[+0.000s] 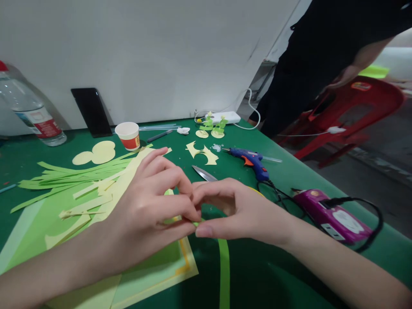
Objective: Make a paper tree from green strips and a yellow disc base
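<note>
My left hand and my right hand meet at the fingertips above the table, both pinching a green paper strip. The strip's long end hangs down below my right hand; the part between the fingers is mostly hidden. Just behind my right hand, the blade of a pair of scissors pokes out. Under my left arm lie sheets of green and yellow paper. A bunch of cut green strips fans out on the left, with pale yellow scraps over the sheets.
A blue glue gun and a purple power socket with cables lie at right. Behind stand a paper cup, phone, bottle and small paper plants. A person in dark clothes stands beside a red chair.
</note>
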Demonstrator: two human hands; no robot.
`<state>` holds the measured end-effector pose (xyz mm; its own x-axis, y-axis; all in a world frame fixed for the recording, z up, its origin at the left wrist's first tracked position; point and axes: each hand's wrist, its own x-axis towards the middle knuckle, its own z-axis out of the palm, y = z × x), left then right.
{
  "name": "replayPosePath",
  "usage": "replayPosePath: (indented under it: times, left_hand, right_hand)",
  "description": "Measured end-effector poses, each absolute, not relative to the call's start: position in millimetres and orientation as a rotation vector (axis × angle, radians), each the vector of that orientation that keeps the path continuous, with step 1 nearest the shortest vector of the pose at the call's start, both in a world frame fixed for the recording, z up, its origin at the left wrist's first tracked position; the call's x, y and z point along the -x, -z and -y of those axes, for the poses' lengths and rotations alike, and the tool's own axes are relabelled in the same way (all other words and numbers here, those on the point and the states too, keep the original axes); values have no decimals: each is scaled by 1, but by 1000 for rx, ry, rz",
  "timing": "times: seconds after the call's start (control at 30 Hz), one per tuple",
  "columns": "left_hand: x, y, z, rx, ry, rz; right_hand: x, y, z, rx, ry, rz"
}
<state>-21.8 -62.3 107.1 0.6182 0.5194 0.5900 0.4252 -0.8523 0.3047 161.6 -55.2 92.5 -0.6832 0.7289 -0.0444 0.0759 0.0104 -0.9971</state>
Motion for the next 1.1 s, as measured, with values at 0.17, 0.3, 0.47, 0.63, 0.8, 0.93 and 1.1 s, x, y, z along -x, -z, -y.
replayPosePath:
  times: [0.17,0.3,0.47,0.63,0.8,0.93,1.1]
  left_hand:
    - [23,-107,62,-2748,-1022,-760]
    - [25,-109,61,-2797,-927,-673]
    - [24,-110,62,-2795,-834,-668]
    - [24,-107,62,-2671,-952,-766]
    - [22,-107,62,-2589,-933,-803]
    - [20,-105,62,-2572,-945,-801]
    - [20,-106,61,-2669,-908,-723]
  right_hand:
    - [-165,-94,54,851,-1669,1830]
    - [-168,-97,52,910,-1686,1880]
    - [-169,-96,50,902,-1723,1936]
    - [-172,-94,49,817,-1719,1942]
    - [-169,-95,51,773,-1697,1935]
    - [-162,-94,55,827,-1647,1914]
    - [-164,-93,55,829,-1648,1922]
